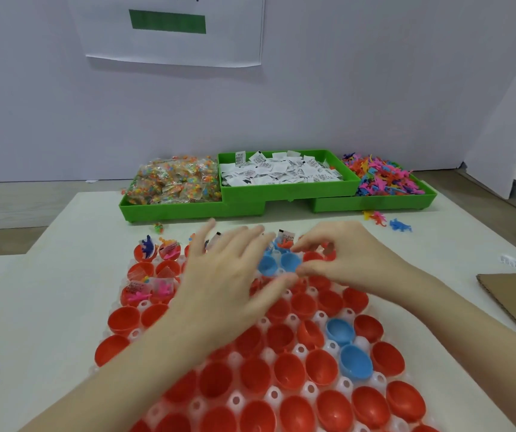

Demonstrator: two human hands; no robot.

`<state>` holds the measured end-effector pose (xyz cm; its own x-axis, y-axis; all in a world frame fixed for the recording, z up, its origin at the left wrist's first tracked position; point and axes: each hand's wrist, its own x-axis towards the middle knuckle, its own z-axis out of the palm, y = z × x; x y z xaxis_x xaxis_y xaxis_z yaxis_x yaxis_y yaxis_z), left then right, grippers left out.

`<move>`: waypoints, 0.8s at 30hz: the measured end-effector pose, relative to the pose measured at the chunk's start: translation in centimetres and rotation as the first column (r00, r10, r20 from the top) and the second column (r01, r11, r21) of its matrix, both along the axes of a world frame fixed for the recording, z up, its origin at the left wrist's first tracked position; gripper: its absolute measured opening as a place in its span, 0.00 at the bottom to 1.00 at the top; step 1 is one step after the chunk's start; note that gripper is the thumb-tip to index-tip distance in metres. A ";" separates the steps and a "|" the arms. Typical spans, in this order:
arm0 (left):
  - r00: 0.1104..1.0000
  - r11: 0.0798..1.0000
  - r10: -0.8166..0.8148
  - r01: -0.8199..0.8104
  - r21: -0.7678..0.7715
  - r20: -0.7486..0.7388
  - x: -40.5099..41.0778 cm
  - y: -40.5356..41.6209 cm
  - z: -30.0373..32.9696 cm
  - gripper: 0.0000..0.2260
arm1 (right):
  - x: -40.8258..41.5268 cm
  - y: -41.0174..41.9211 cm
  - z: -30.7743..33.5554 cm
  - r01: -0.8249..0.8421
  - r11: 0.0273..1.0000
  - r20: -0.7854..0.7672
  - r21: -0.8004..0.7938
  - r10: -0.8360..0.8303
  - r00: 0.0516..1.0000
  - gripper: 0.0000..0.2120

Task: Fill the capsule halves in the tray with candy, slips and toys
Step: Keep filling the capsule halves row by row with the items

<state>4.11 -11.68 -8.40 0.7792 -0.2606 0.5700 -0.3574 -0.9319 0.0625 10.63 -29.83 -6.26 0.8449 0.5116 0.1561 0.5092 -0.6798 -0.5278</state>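
**Head view: far rows filled, most halves still empty**

Your right hand (348,258) curls its fingertips over the blue capsule halves (278,263); whether they pinch anything you cannot tell. Your left hand (228,272) hovers flat, fingers spread, grasping nothing. Only far-left halves in the tray (308,389) hold candy, slips, toys; near red capsule halves (288,371) remain empty.

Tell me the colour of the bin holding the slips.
Green bin, white slips; head view.
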 end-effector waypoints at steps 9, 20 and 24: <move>0.765 0.820 0.497 -0.569 -0.067 -0.411 9.5 11.4 1.6 0.21 | 13.2 -8.8 -1.3 0.675 0.737 0.092 0.029 -0.674 0.733 0.14; 0.809 0.807 0.323 -0.507 -0.304 -0.492 13.1 13.5 0.0 0.11 | 16.8 -9.0 -2.2 0.762 0.626 0.061 0.166 -0.778 0.626 0.13; 0.826 0.728 0.333 -0.531 -0.434 -0.454 13.4 14.3 0.1 0.11 | 16.5 -8.8 -1.8 0.748 0.645 0.100 0.153 -0.763 0.638 0.10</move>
<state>17.47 2.60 -8.33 0.8886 0.4116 0.2026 0.2114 -0.7593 0.6154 27.10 -38.60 -8.02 0.8938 -0.3184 0.3159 -0.0883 -0.8155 -0.5720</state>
